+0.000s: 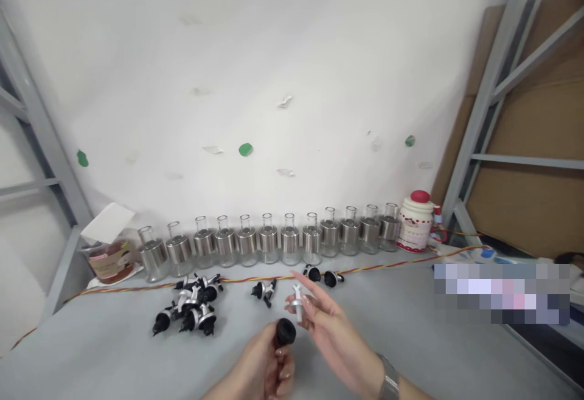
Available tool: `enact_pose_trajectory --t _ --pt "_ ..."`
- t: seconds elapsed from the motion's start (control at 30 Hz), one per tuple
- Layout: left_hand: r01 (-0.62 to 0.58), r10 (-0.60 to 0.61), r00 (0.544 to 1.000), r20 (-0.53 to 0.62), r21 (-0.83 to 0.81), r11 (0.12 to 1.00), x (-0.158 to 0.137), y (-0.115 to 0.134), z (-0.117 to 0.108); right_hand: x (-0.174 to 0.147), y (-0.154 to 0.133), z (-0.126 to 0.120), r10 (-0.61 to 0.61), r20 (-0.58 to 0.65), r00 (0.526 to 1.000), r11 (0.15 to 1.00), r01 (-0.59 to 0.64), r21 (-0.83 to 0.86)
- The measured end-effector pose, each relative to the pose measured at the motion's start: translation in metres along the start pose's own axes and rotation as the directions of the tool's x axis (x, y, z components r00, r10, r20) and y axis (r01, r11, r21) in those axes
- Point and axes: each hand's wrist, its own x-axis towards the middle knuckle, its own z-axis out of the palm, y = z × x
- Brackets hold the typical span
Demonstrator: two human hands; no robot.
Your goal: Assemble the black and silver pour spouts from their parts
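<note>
My left hand (pixel 269 360) is closed around a black round part (pixel 286 332) with a hole in its end. Just above and to the right, my right hand (pixel 326 321) pinches a light-grey plastic piece (pixel 297 304) with a disc and a narrow stem, its index finger stretched out. The two pieces are close but apart. A heap of black and silver pourer tops (pixel 194 306) lies on the grey table to the left. One more pourer top (pixel 263 291) sits behind my hands, and two black and silver tops (pixel 332 278) lie beyond my right hand.
Along the wall stands a row of several glass bottles (pixel 289 239) with metal bands. A twisted red and yellow cord (pixel 387 266) crosses the table before them. A tub (pixel 112 261) is at the left end, a red-lidded jar (pixel 416 224) at the right. Grey metal posts (pixel 483 102) flank the table.
</note>
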Motion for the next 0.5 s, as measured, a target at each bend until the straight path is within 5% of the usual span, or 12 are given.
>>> enact_pose_trajectory --t 0.5 --pt "-0.083 0.085 0.991 -0.101 0.026 0.996 0.002 0.003 0.001 0.000 0.012 0.000 -0.125 0.093 0.988 0.943 0.147 -0.299"
